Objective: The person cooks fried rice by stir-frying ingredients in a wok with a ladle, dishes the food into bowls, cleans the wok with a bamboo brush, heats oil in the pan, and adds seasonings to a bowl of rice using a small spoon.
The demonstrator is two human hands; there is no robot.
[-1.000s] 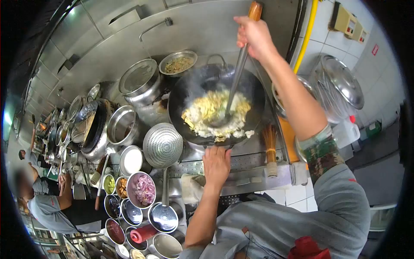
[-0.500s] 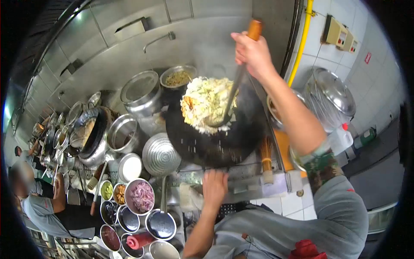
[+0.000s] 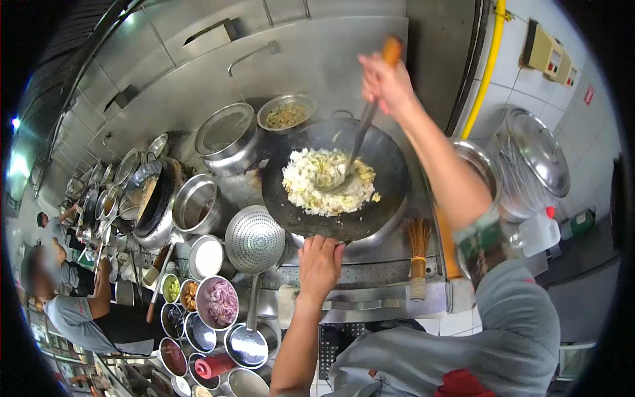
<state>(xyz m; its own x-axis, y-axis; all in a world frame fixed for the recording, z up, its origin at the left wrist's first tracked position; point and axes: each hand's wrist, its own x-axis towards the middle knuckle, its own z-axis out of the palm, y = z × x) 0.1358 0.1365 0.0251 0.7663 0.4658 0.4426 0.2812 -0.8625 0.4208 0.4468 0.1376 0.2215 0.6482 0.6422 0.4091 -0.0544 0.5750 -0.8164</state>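
My right hand is wrapped round the wooden-ended handle of a long metal ladle. The ladle's bowl rests in a heap of white rice with yellowish bits inside a black wok. At the wok's near edge, my left hand is closed over the rim, with the fingers bent; a cloth or handle under it is hard to make out. Left of the wok lies a perforated metal strainer, its handle pointing toward me.
Bowls of chopped purple onion, other ingredients and a red bottle stand at lower left. A bamboo brush is right of the wok. Lidded pot and metal pot stand left. Co-workers are far left.
The wok has come down level and the rice, tossed up before, now lies in it. My left hand has moved up onto its rim. The ladle remains in my right hand.
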